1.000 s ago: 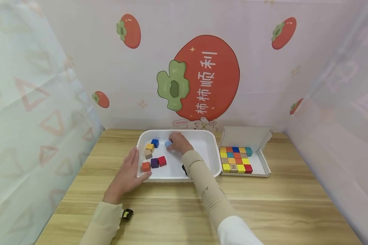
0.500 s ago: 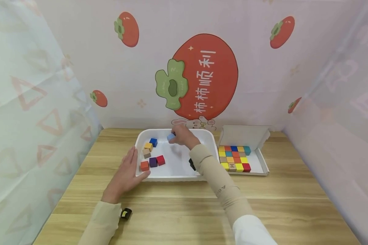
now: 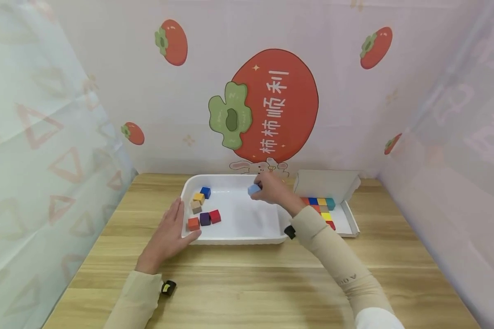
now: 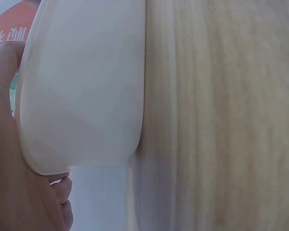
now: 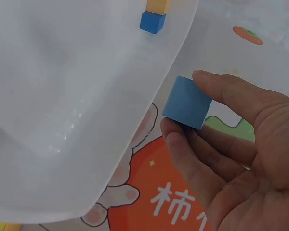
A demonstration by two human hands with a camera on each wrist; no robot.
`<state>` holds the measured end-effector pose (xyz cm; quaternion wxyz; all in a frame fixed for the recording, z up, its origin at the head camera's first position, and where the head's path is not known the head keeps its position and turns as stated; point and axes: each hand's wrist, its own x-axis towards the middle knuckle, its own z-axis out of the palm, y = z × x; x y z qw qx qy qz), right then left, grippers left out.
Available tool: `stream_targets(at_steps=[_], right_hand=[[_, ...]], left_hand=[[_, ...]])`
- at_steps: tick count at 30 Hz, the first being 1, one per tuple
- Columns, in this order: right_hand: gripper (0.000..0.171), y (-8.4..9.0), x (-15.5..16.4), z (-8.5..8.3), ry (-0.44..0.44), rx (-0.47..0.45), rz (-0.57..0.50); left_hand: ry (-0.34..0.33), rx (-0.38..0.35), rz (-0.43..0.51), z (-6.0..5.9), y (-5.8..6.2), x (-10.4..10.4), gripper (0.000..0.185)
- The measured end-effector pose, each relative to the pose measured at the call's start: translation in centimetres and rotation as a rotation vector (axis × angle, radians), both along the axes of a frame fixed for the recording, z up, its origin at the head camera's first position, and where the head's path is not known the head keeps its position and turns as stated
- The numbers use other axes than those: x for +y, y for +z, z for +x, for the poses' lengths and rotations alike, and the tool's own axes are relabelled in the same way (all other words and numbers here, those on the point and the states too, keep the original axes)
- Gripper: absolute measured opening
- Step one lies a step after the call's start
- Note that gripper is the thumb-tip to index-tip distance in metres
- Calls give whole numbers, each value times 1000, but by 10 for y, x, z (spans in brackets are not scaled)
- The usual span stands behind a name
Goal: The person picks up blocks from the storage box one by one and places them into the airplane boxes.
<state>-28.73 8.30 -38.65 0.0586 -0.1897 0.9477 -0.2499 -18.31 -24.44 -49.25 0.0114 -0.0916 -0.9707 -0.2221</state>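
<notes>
My right hand [image 3: 267,189] pinches a light blue cube [image 3: 253,189] between thumb and fingers, held in the air over the right part of the white tray [image 3: 271,237]. The right wrist view shows the light blue cube [image 5: 187,102] close up at my fingertips [image 5: 209,84], above the tray's rim [image 5: 135,144]. My left hand [image 3: 169,233] lies flat on the table with its fingers against the tray's left front corner; the left wrist view shows the tray wall [image 4: 82,86] beside my palm. In the tray lie several cubes: blue [image 3: 205,192], yellow [image 3: 199,198], tan, orange [image 3: 193,224], purple and red [image 3: 215,216].
An open white cardboard box [image 3: 347,219] at the right of the tray holds rows of coloured cubes, partly hidden by my right forearm. Wooden tabletop [image 3: 247,283] stretches in front. Printed fabric walls close in on the left, back and right.
My right hand has lifted the light blue cube out of the tray's middle and carried it to the right, toward the box. The left hand has stayed on the tray's corner.
</notes>
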Motion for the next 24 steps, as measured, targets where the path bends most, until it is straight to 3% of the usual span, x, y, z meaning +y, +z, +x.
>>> stream_targets(at_steps=[7, 12, 19, 24], right_hand=[[36, -3, 41, 21, -44, -37, -32], [32, -4, 72, 33, -74, -8, -28], [22, -13, 120, 40, -99, 51, -54], [27, -19, 153, 43, -158, 62, -56]], left_hand=[[-1, -1, -3, 1, 0, 1, 113], [2, 5, -4, 1, 1, 1, 112], [7, -1, -14, 1, 1, 1, 113], [2, 11, -1, 1, 1, 1, 113]])
